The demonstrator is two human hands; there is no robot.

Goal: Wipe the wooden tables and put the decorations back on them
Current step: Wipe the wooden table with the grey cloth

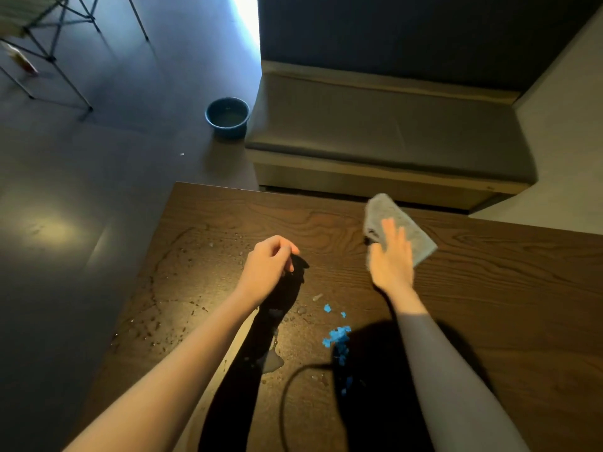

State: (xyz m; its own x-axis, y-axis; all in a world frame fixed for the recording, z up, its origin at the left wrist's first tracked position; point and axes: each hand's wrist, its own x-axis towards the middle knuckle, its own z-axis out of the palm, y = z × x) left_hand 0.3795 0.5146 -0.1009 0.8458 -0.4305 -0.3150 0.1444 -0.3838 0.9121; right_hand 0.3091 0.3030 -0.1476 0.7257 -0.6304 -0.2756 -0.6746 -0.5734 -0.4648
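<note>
A dark wooden table (489, 305) fills the lower half of the view. Its left part is wet with droplets and a small puddle (271, 360). Several blue paper scraps (337, 336) lie near the middle. A grey cloth (404, 230) lies on the table toward the far edge, and my right hand (391, 262) rests flat on its near side with fingers spread. My left hand (269, 267) hovers over the table to the left of it, fingers curled with nothing visible in them.
A padded bench (385, 125) stands just beyond the table's far edge. A blue basin (227, 117) holding water sits on the floor to the bench's left. Folding metal legs (52, 57) stand at the far left. Open floor lies left of the table.
</note>
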